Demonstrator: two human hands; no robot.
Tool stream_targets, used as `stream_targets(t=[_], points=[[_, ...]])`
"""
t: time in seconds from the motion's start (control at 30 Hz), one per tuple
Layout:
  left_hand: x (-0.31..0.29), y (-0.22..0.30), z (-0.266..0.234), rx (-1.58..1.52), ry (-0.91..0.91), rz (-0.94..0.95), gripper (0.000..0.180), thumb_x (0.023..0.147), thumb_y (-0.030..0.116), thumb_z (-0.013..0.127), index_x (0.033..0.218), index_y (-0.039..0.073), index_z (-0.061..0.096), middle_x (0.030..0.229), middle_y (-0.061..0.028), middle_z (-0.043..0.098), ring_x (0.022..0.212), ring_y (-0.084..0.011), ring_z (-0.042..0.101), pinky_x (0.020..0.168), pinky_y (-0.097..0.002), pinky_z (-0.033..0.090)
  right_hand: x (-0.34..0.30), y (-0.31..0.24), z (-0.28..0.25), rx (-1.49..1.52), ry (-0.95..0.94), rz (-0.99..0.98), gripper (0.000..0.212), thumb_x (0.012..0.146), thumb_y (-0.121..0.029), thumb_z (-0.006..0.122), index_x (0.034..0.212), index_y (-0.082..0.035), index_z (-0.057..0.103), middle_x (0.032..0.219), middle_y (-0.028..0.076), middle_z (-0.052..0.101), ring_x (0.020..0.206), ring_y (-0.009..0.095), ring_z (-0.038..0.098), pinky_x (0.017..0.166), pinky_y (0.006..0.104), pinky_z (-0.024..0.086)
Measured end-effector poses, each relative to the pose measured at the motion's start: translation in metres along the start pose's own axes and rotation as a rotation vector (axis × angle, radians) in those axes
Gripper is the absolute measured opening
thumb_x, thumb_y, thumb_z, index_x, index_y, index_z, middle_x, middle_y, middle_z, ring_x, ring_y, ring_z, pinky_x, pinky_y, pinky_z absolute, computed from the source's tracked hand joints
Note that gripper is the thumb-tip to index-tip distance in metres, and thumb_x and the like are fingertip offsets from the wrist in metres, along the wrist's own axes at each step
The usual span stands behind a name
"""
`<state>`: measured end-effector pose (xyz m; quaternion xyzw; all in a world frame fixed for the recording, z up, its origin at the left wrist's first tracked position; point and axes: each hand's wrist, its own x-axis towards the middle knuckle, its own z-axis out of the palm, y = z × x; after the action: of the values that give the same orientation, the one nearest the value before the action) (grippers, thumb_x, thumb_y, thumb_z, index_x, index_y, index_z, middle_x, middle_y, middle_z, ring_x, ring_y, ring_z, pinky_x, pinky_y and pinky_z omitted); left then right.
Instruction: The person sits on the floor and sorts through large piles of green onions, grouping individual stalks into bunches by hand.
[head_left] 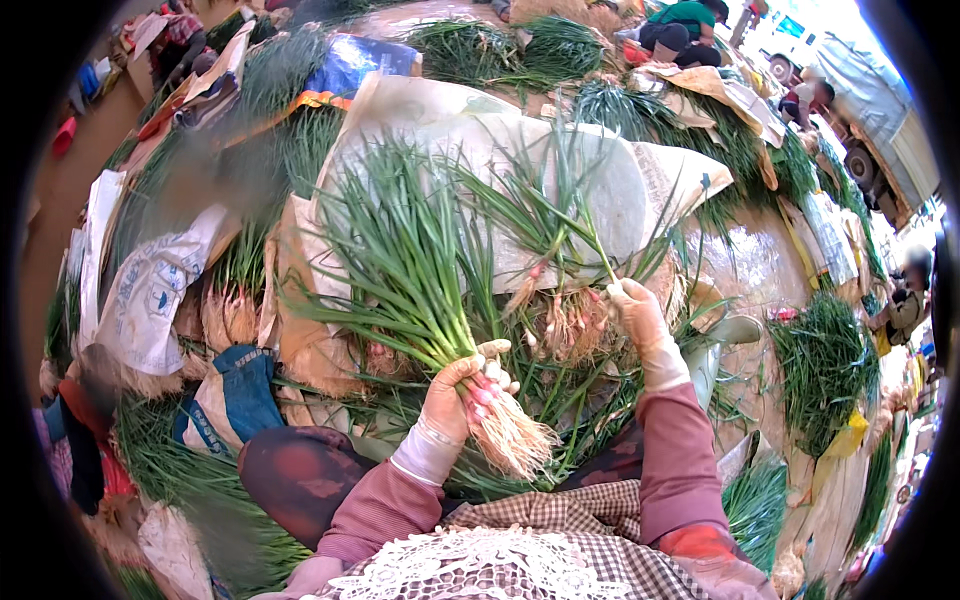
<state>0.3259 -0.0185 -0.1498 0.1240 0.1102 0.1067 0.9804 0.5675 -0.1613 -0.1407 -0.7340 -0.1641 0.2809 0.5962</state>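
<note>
A: What appears at left?
B: A bunch of green onions (405,285), seemingly gathered; the grip of the left hand (457,395) is clamped around it above the roots.
A: Rightward?
B: Loose onions (572,322), apparently not yet gathered; the right hand (640,316) pinches a stalk (597,243).

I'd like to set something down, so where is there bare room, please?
Mostly bare: the far end of the pale sack beyond the held bunch, and the shiny sheet between the right hand and the green heap. Crowded: loose onions between right and left hand.
</note>
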Motion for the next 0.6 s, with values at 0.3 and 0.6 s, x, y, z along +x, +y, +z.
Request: stream_targets(t=[0.3, 0.6], points=[[0.001, -0.006, -0.020, 0.053, 0.168, -0.027, 0.016, 0.075, 0.015, 0.050, 0.081, 0.000, 0.051, 0.072, -0.0108, 0.054, 0.070, -0.0267, 0.056, 0.065, -0.0364, 0.048, -0.052, 0.015, 0.060, 0.328, 0.035, -0.222, 0.023, 0.086, -0.022, 0.041, 0.075, -0.007, 0.054, 0.056, -0.003, 0.044, 0.044, 0.005, 0.036, 0.041, 0.0166, 0.030], [-0.002, -0.003, -0.018, 0.110, 0.110, -0.026, 0.017, 0.077, 0.015, 0.048, 0.086, 0.001, 0.051, 0.075, -0.0093, 0.053, 0.072, -0.0257, 0.056, 0.063, -0.0341, 0.047, 0.011, -0.010, 0.027, -0.799, 0.784, -0.578, 0.016, 0.080, -0.022, 0.048, 0.088, -0.008, 0.049, 0.072, 0.006, 0.055, 0.060, 0.021, 0.051, 0.063, 0.0353, 0.042]])
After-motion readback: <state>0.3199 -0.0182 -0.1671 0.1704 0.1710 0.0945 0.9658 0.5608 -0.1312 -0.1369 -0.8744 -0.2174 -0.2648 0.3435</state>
